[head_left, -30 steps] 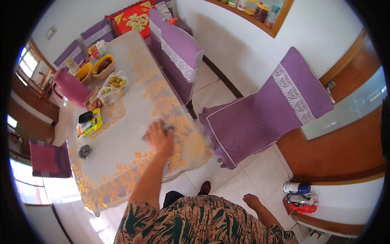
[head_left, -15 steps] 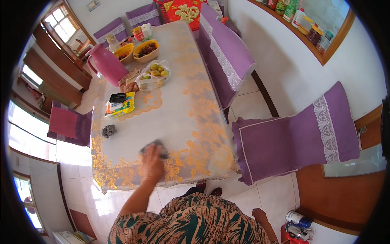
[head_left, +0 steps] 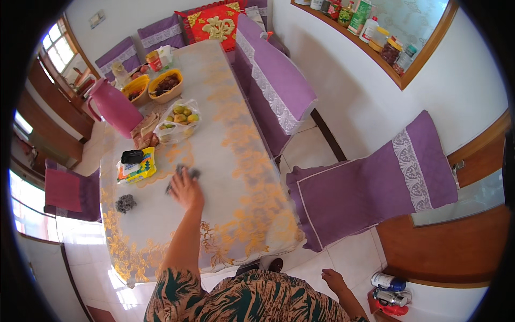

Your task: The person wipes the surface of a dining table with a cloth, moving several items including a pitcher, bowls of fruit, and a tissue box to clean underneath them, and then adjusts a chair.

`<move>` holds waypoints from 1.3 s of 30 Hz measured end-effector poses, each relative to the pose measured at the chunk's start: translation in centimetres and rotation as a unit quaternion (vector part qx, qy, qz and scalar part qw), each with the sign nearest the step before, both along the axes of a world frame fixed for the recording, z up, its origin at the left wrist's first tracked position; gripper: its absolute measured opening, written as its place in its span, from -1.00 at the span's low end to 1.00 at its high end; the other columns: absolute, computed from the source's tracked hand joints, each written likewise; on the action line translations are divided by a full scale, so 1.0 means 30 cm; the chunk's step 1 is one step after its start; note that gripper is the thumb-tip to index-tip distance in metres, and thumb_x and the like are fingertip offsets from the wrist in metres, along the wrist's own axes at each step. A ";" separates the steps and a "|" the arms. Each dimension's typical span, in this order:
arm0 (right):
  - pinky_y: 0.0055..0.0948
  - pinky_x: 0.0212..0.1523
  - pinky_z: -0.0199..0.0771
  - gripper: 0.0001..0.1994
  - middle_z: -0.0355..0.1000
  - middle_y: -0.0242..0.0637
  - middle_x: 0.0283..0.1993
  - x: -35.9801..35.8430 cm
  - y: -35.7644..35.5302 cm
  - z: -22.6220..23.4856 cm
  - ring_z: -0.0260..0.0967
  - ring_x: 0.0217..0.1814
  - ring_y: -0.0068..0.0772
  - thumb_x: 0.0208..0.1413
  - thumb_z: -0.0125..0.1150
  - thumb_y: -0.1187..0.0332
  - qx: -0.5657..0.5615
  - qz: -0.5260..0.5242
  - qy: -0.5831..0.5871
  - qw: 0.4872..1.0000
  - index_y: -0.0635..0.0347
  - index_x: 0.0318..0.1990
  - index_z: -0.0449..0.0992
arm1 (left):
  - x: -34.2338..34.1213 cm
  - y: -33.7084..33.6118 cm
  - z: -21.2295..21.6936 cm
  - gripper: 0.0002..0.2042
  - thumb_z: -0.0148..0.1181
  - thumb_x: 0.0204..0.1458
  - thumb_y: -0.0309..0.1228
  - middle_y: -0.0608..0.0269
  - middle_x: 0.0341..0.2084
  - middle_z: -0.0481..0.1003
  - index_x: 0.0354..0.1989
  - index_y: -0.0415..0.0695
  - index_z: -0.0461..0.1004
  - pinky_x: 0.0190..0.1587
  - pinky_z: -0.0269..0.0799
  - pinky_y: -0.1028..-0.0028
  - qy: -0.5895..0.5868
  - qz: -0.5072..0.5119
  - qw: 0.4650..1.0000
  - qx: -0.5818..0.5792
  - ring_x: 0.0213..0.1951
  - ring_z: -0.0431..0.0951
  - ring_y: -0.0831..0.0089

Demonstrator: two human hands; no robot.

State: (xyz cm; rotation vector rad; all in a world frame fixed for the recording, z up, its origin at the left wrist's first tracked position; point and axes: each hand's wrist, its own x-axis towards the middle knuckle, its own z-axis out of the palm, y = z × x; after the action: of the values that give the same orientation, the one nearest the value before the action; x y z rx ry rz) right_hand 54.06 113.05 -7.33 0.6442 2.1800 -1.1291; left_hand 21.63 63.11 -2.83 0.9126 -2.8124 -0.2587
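My left hand (head_left: 185,192) presses down on a dark grey cloth (head_left: 190,172) on the patterned tablecloth (head_left: 220,177); the palm hides most of the cloth. Left of that hand lies a fuzzy grey scouring pad (head_left: 126,203). Just beyond the pad is a yellow-green soft packet (head_left: 145,168) with a black lidded item (head_left: 132,156) on it. My right hand (head_left: 335,280) hangs low beside my body, off the table, with its fingers curled and nothing seen in them.
Farther up the table are a clear bag of green-yellow fruit (head_left: 179,118), a pink jug (head_left: 115,107) and two yellow baskets (head_left: 165,86). Purple-covered chairs (head_left: 343,198) stand along the right side. Flasks (head_left: 389,282) are on the floor at lower right.
My left hand has slid the cloth farther up the table, toward the packet. My view has shifted, and my right hand stays low at my side.
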 end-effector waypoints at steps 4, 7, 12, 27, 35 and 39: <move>-0.31 0.05 0.46 -0.62 0.54 -0.10 -0.03 0.124 0.043 -0.030 0.49 0.02 -0.19 0.17 0.16 0.16 0.027 -0.021 -0.012 0.999 0.21 0.04 0.52 | -0.171 0.264 0.044 -0.45 -0.03 0.23 -0.18 0.23 0.44 -0.04 0.41 0.17 0.09 0.42 -0.31 0.02 -0.020 -0.125 0.991 0.051 0.47 -0.16 0.23; -0.36 -0.06 0.48 -0.63 0.55 -0.15 -0.08 0.182 0.108 -0.074 0.50 -0.06 -0.29 0.16 0.18 0.18 0.002 -0.066 -0.012 0.998 0.23 0.01 0.53 | -0.134 0.438 0.063 -0.46 -0.03 0.22 -0.21 0.24 0.44 -0.03 0.40 0.12 0.10 0.43 -0.30 0.06 -0.014 -0.226 0.973 0.051 0.46 -0.15 0.24; -0.44 -0.12 0.50 -0.75 0.54 -0.25 -0.20 0.111 0.405 -0.164 0.49 -0.14 -0.45 0.13 0.15 0.38 0.114 -0.045 0.181 0.976 0.24 -0.06 0.55 | 0.165 0.510 0.064 -0.46 0.01 0.17 -0.30 0.19 0.41 0.04 0.37 0.05 0.17 0.43 -0.28 0.06 0.016 -0.407 0.912 0.055 0.44 -0.06 0.19; -0.26 0.33 0.12 -0.28 0.25 -0.23 0.28 -0.635 1.223 0.538 0.19 0.31 -0.28 -0.03 0.40 0.44 -0.113 -0.348 0.488 0.792 0.27 0.31 0.20 | 0.507 0.582 0.057 -0.52 -0.05 0.21 -0.14 0.20 0.37 0.15 0.29 0.01 0.29 0.42 -0.24 0.08 0.070 -0.146 0.987 0.007 0.42 0.01 0.15; -0.39 0.26 0.21 -0.42 0.36 -0.33 0.18 -0.734 1.274 0.498 0.28 0.20 -0.36 -0.03 0.38 0.51 -0.179 -0.421 0.430 0.778 0.27 0.20 0.36 | 0.502 0.619 0.065 -0.51 -0.04 0.21 -0.12 0.21 0.37 0.15 0.30 0.02 0.28 0.43 -0.23 0.14 0.073 -0.132 0.989 -0.003 0.42 0.02 0.19; -0.38 0.23 0.23 -0.46 0.37 -0.32 0.15 -0.710 1.236 0.498 0.30 0.17 -0.35 -0.03 0.34 0.54 -0.173 -0.431 0.434 0.772 0.31 0.17 0.38 | 0.499 0.615 0.067 -0.51 -0.03 0.20 -0.11 0.23 0.37 0.14 0.30 0.05 0.28 0.43 -0.22 0.14 0.059 -0.121 0.991 -0.009 0.42 0.02 0.21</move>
State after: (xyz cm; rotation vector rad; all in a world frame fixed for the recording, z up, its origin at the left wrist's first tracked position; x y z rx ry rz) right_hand 32.76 150.13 7.61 1.1657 2.2332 -2.6864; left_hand 36.59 81.56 -0.82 0.5329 -2.8075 -0.3080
